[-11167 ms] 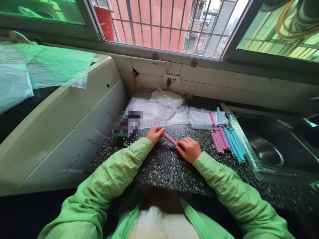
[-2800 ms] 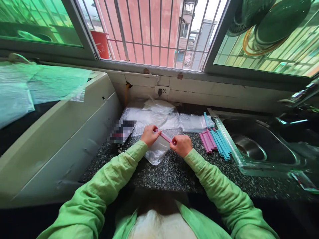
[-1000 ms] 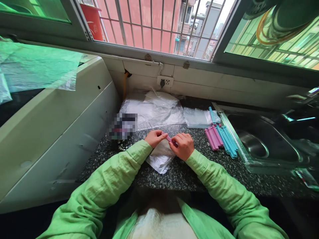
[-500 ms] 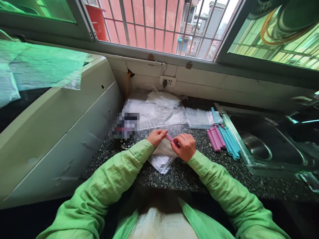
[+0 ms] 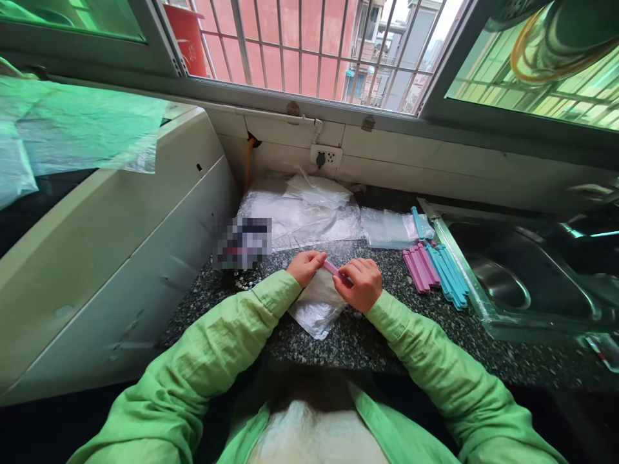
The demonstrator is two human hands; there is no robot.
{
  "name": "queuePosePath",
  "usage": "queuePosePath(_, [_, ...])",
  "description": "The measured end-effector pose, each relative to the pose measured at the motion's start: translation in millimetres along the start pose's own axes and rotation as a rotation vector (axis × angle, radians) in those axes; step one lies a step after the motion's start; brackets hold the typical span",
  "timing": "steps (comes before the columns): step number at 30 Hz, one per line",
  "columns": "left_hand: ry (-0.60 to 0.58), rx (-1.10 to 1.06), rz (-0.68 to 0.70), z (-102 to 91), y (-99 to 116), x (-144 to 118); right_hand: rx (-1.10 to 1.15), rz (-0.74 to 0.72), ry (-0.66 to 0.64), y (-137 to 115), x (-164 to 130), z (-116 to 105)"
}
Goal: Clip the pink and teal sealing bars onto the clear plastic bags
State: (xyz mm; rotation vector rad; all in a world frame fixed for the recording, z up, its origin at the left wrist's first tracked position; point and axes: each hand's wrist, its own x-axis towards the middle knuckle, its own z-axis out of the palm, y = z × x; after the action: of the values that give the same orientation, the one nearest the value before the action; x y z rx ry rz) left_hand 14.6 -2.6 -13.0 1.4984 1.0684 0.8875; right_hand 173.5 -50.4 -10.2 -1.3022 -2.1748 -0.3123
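Observation:
A slim pink bag clip is held between my two hands over the counter. My left hand pinches its upper left end. The fingers and thumb of my right hand are closed on its lower right end. Beneath the hands lies a clear plastic bag, its crumpled lower corner pointing towards me; its upper part is partly covered by the hands. Whether the clip grips the bag cannot be made out. To the right lie several pink bag clips beside several blue bag clips.
A packet of clear bags and wrinkled plastic sheeting lie at the back of the speckled counter. On the right is a metal sink. A large white appliance borders the left. A socket is on the wall.
Almost nothing differs. Both hands keep hold of the pink clip in the same place, and the view has shifted very slightly.

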Motion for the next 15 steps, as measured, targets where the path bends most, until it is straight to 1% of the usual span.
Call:
queuePosePath(10, [-0.013, -0.099, -0.037, 4.1, -10.3, 1.5, 0.015, -0.006, 0.018, 0.6, -0.8, -1.7])
queuePosePath(15, [-0.018, -0.179, -0.074, 5.0, -8.9, 1.6, 0.013, -0.01, 0.025, 1.0, -1.2, -1.6])
